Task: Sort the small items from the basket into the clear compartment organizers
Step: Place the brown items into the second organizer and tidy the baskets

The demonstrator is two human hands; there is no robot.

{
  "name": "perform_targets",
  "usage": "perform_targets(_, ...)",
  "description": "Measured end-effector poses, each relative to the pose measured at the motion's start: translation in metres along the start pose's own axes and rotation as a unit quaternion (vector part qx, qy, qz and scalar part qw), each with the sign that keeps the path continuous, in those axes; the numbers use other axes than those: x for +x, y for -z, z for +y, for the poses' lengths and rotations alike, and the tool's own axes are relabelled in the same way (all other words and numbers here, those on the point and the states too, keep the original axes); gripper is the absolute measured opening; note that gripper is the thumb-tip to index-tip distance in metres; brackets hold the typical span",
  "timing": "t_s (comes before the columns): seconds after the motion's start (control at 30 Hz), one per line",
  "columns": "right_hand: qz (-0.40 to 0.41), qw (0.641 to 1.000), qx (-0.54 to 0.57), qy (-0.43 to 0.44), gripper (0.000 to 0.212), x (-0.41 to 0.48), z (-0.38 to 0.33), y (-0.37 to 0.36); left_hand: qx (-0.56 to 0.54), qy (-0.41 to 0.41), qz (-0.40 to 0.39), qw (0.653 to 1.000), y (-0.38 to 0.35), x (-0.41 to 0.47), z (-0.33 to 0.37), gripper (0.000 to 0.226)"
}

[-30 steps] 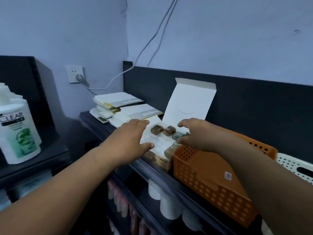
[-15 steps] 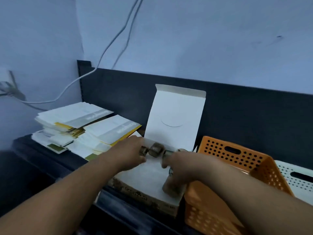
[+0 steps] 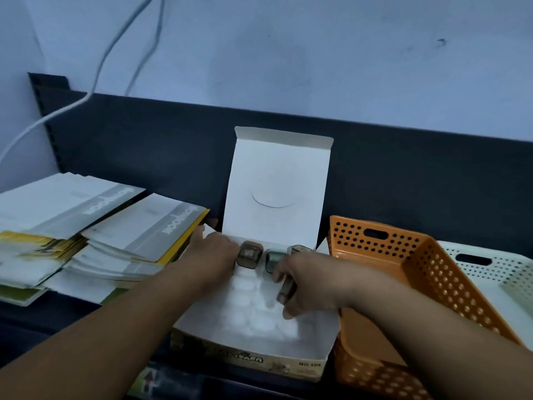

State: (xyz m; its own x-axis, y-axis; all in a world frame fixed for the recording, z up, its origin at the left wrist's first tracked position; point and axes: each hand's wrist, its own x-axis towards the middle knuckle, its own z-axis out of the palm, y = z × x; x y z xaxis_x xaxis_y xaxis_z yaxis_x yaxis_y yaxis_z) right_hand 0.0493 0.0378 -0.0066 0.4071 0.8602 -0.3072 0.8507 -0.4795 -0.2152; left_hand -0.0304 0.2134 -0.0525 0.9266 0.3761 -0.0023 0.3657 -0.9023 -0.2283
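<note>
Leaning in closer than a second ago, we have lost the shelf corner from view and now look straight down on the open cardboard box point(image 3: 277, 362), its white lid point(image 3: 277, 174) standing up against the dark back panel. Our right hand point(image 3: 311, 284), which was reaching in over the rim of the orange basket point(image 3: 375, 238), has come down into the box. Its fingers are curled round a small brown vial point(image 3: 285, 290) that lies tilted on the white moulded tray point(image 3: 253, 316).

Two more capped vials point(image 3: 249, 255) stand at the far end of the tray, just beside our left hand point(image 3: 213, 255). That hand has slid from the near left edge of the box to its far left corner. We cannot tell whether it holds anything or only steadies the box.

We judge that one vial is being seated in a tray hollow while the rest of the tray is unfilled, so the sorting looks early. What shows of the orange basket holds nothing. A white perforated basket point(image 3: 504, 272) sits beyond it, and stacked booklets point(image 3: 115, 235) lie left of the box.
</note>
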Motion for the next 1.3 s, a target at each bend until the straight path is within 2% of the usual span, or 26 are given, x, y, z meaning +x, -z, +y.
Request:
perform_targets(0.07,0.052,0.996,0.072,0.007,0.04,-0.005,0.005,0.005,-0.047,-0.002,0.023,0.999,0.004,-0.001,0.0,0.014)
perform_targets(0.13,0.099,0.985,0.141,0.006,0.037,-0.009,0.012,0.01,-0.155,0.009,0.074,0.985,0.007,-0.004,-0.001,0.012)
perform_targets(0.2,0.144,0.971,0.188,0.013,0.038,-0.015,0.02,0.015,-0.273,0.024,0.111,0.955,0.015,-0.009,0.003,0.023)
perform_targets(0.3,0.187,0.952,0.24,0.026,0.039,-0.025,0.027,0.021,-0.402,0.033,0.119,0.907,0.029,-0.02,0.013,0.027)
perform_targets(0.47,0.214,0.914,0.339,0.058,0.017,-0.05,0.05,0.027,-0.579,0.026,0.093,0.809,0.061,-0.041,0.053,0.033)
perform_targets(0.57,0.229,0.899,0.365,0.081,0.02,-0.069,0.063,0.028,-0.617,0.028,0.073,0.783,0.075,-0.051,0.081,0.042)
perform_targets(0.63,0.217,0.87,0.432,0.097,0.018,-0.083,0.072,0.026,-0.642,0.026,0.068,0.763,0.084,-0.057,0.102,0.046)
perform_targets(0.7,0.221,0.843,0.482,0.088,0.015,-0.093,0.081,0.024,-0.654,0.044,0.076,0.751,0.09,-0.062,0.12,0.041)
perform_targets(0.8,0.216,0.824,0.521,0.06,0.013,-0.11,0.099,0.018,-0.674,0.081,0.074,0.731,0.093,-0.069,0.147,0.032)
perform_targets(0.93,0.216,0.805,0.548,0.066,0.015,-0.138,0.118,0.008,-0.726,0.106,0.072,0.675,0.099,-0.082,0.182,0.01)
perform_targets(0.97,0.223,0.804,0.546,0.07,0.015,-0.148,0.123,0.004,-0.739,0.102,0.072,0.662,0.101,-0.087,0.191,0.011)
perform_targets(1.03,0.238,0.805,0.539,0.071,0.015,-0.165,0.13,-0.003,-0.747,0.089,0.072,0.654,0.104,-0.095,0.205,0.018)
perform_targets(1.17,0.283,0.793,0.536,0.063,0.014,-0.205,0.141,-0.02,-0.746,0.055,0.069,0.66,0.112,-0.118,0.23,0.025)
perform_targets(1.3,0.326,0.777,0.537,0.028,0.017,-0.252,0.146,-0.037,-0.767,0.011,0.048,0.64,0.121,-0.146,0.259,0.024)
